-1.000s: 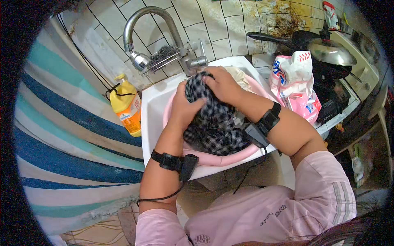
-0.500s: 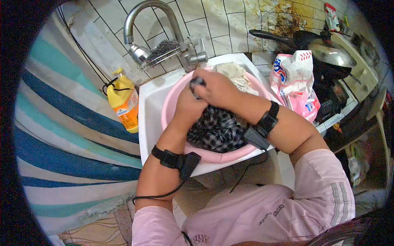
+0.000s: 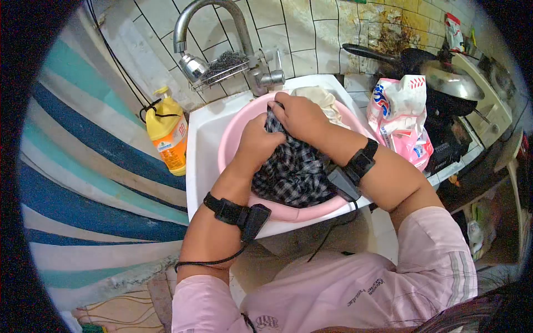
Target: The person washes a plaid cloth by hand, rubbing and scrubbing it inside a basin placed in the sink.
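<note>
A black, grey and white plaid garment (image 3: 294, 175) lies bunched in a pink basin (image 3: 288, 212). My right hand (image 3: 302, 117) grips a raised fold of it near the far side, fingers bent over the fabric. Just to the left, my left hand (image 3: 258, 140) is closed at the same fold, its thumb lying against the plaid; part of its grip is hidden. A cream cloth (image 3: 317, 100) rests in the basin behind my right hand. Both forearms wear black straps with small boxes and cables.
The basin sits in a white sink (image 3: 202, 130) beneath a metal faucet (image 3: 244, 33) and a wire rack (image 3: 222, 72). A yellow-orange bottle (image 3: 169, 133) stands left. At right are a detergent bag (image 3: 397, 111) and pans with a metal lid (image 3: 452, 82). A striped curtain (image 3: 105, 166) hangs left.
My hands, pressed together around a bunched piece of the garment before, have moved slightly apart. More of the plaid fold now shows stretched between them.
</note>
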Tool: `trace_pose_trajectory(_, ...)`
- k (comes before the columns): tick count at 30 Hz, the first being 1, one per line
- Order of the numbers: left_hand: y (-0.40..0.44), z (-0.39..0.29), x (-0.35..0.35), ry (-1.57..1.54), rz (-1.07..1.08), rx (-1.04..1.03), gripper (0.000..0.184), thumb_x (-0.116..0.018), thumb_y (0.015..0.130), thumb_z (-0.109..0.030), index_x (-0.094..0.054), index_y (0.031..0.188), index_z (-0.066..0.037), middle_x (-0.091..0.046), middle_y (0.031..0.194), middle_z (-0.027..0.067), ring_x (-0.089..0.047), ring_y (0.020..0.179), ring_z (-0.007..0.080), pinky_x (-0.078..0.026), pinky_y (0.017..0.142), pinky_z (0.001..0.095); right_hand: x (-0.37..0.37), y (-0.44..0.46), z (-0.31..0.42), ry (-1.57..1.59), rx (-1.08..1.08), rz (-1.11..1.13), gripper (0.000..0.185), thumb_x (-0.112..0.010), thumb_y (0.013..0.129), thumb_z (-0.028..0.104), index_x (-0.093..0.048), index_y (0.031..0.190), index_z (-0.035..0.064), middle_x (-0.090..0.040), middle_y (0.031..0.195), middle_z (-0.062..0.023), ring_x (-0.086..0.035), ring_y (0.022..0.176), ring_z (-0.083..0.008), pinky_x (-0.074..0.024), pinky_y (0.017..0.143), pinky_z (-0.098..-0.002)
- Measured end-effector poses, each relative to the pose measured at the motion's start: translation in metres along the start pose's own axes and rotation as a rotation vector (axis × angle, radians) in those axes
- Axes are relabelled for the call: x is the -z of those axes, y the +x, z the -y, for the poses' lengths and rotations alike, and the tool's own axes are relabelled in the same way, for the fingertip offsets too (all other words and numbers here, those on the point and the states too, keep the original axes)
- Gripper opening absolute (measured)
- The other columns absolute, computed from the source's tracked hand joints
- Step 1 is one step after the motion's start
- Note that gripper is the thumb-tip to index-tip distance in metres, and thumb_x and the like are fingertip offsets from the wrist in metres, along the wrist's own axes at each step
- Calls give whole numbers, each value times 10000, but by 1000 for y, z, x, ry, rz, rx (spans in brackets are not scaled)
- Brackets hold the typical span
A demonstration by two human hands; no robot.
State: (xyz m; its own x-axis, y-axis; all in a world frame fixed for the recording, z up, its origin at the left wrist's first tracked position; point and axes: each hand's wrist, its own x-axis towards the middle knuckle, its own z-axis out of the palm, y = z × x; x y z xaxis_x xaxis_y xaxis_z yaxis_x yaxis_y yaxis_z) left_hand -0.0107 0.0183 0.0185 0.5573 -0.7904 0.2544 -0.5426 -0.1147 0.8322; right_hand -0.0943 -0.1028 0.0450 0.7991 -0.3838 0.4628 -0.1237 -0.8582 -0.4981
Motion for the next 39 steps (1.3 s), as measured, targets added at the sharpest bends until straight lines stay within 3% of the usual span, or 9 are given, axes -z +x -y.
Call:
trace_pose_trajectory(6, 9, 30, 3, 227, 2, -206, 327, -661, 657, -109, -595, 937, 46, -644, 827, 149, -614, 784, 240, -469, 738, 338, -1, -20, 19, 71, 353, 19, 337, -507, 895, 374, -595, 774, 72, -609, 736, -198, -582, 716, -410, -460, 646, -484)
trace_pose_trajectory(12, -6, -10, -7, -82, 35, -98, 330, -652, 719, -122, -595, 1012, 19, -649, 898, 128, -607, 853, 219, -467, 762, 344, -3, -4, 1, 68, 28, -139, 309, -510, 888, 339, -607, 804, 58, -616, 753, -196, -582, 714, -408, -462, 649, -477)
trace_pose_trajectory(15, -6, -12, -7, -95, -49, -273, 323, -640, 690, -100, -592, 984, 25, -644, 869, 135, -605, 821, 231, -466, 762, 338, 3, -22, 21, 131, 554, -30, 287, -528, 856, 320, -615, 806, 51, -613, 739, -210, -580, 704, -420, -455, 640, -492)
trace_pose_trajectory(22, -9, -28, -1, 11, 25, 39, 396, -651, 667, -79, -597, 1037, 51, -658, 914, 154, -622, 888, 237, -474, 813, 317, -4, 3, -7, 73, 22, -113, 336, -480, 912, 329, -580, 803, 27, -596, 736, -233, -573, 720, -436, -447, 646, -504)
trace_pose_trajectory(26, -6, -14, -7, -230, -133, -75, 341, -614, 648, -28, -594, 980, 46, -645, 861, 99, -595, 806, 174, -468, 758, 293, 1, -22, 20, 110, 404, -1, 339, -445, 935, 318, -573, 800, 35, -598, 749, -223, -572, 727, -432, -446, 653, -505)
trace_pose_trajectory(28, -11, -17, -6, -420, -98, -14, 342, -608, 645, -13, -595, 982, 45, -647, 873, 89, -592, 811, 156, -465, 755, 286, -11, -6, 2, 126, 402, -35, 346, -439, 938, 325, -578, 800, 39, -600, 750, -215, -575, 729, -419, -449, 661, -500)
trace_pose_trajectory(31, -8, -17, -5, -309, 75, 93, 312, -639, 706, -34, -614, 1010, 35, -650, 926, 95, -600, 856, 150, -471, 761, 287, -1, 6, -7, 33, -7, -42, 353, -423, 894, 355, -625, 884, 66, -643, 812, -213, -624, 776, -386, -489, 714, -503)
trace_pose_trajectory(35, -8, -15, -9, -203, -78, -72, 292, -610, 682, -6, -614, 971, 35, -632, 829, 67, -581, 755, 142, -469, 699, 275, 1, -19, 14, 78, 368, -35, 284, -439, 923, 268, -564, 801, 43, -586, 775, -223, -571, 748, -413, -445, 678, -495)
trace_pose_trajectory(39, -13, -28, 2, -97, -17, -3, 310, -641, 668, -7, -619, 974, 33, -637, 851, 65, -593, 751, 135, -475, 696, 267, -12, 6, -15, 139, 257, -114, 311, -421, 951, 284, -572, 870, 25, -579, 785, -238, -566, 771, -423, -444, 684, -467)
